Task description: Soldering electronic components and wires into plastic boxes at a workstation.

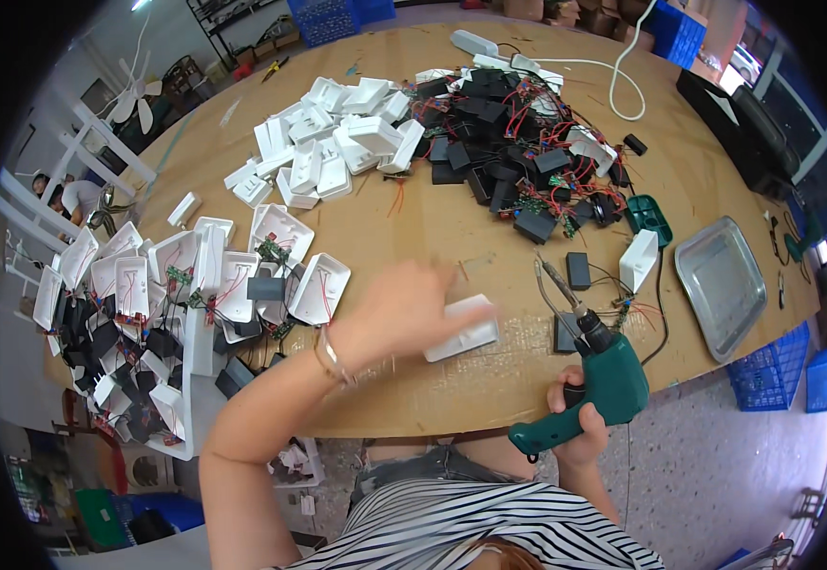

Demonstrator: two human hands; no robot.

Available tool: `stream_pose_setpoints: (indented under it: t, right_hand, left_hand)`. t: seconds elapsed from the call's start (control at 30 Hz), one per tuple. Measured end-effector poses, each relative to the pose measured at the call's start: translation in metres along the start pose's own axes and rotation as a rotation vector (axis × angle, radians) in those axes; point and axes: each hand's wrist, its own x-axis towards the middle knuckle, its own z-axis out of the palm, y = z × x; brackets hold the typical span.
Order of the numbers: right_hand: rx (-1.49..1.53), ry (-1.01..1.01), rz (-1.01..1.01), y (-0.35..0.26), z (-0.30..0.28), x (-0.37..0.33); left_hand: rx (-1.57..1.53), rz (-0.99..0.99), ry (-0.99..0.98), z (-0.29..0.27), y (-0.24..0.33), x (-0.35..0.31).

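A: Head view: the left forearm (pixel 280 394) comes in from below, elbow bent, bracelet (pixel 328 359) at the wrist, and the left hand (pixel 399 309) reaches out over the brown tabletop (pixel 413 408)!

B: Where's the white casing (pixel 471 334)?

A: Right there beneath its thumb, to the hand's right, near the table's front edge!

B: Pinched, or are the fingers spread?

A: Can't tell; that hand's a blur, its fingertips smeared, the casing partly covered.

B: And the right hand (pixel 580 427)?

A: Curled firmly round the green soldering gun (pixel 615 385), nose up and leftward! The handle hides some fingers.
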Motion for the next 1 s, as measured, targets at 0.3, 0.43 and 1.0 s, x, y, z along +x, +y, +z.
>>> stream_pose_setpoints:
  t: [0.3, 0.43, 1.0]
  right_hand:
    - [0.144, 0.124, -0.192, 0.003, 0.009, -0.003]
    - [0.139, 0.094, -0.185, 0.007, 0.004, -0.005]
    - [0.082, 0.078, -0.193, 0.006, 0.008, 0.002]
  left_hand:
    - [0.105, 0.388, 0.571, 0.029, 0.022, 0.154]
    - [-0.051, 0.103, 0.443, 0.028, 0.018, 0.166]
    - [0.023, -0.252, 0.233, 0.002, -0.094, 0.001]
